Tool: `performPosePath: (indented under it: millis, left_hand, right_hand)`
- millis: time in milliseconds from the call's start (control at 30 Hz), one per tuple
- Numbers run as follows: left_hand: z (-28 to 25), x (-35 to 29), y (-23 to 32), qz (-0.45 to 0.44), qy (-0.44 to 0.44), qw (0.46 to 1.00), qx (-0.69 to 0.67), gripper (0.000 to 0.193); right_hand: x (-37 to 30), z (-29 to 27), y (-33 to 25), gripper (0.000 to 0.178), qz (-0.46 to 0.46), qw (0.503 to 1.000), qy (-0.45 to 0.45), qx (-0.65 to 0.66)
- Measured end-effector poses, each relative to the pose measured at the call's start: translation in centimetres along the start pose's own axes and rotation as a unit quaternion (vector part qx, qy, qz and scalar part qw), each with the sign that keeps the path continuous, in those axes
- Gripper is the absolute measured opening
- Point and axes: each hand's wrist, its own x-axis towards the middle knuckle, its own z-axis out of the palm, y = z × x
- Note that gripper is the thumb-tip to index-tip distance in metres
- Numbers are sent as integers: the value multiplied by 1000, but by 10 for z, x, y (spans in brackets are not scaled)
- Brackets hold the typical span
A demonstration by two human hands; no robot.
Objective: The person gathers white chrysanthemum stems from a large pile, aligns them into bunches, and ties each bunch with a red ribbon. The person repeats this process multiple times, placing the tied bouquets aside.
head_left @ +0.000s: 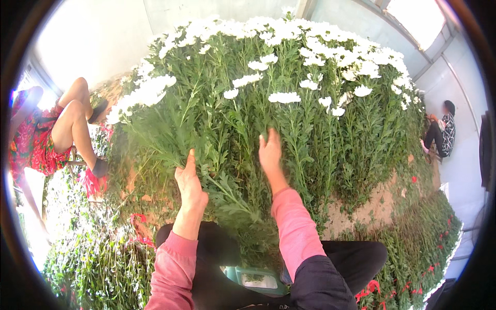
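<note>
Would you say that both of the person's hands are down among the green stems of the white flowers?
Yes, the left hand and the right hand both reach into the green stems, below the white flowers.

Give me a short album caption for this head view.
Left hand and right hand reach into a big pile of white-flowered green stems; another person sits far right.

Two hands, the left hand (189,182) and the right hand (270,152), were seen among one big heap of white flowers (289,98); two other people (49,129) were counted.
</note>
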Motion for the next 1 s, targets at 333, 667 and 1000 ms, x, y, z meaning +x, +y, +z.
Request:
performPosePath:
  millis: [333, 667, 1000]
  left_hand:
    - [17, -14, 13, -83, -24, 996, -24, 48]
    - [22, -15, 10, -81, -26, 996, -21, 47]
    - [27, -15, 3, -79, -37, 996, -15, 39]
  right_hand:
    - [26, -4, 9, 42, -13, 998, -47, -50]
    - [7, -29, -15, 29, 50, 950, -146, 271]
    - [39, -38, 60, 45, 21, 998, 58, -28]
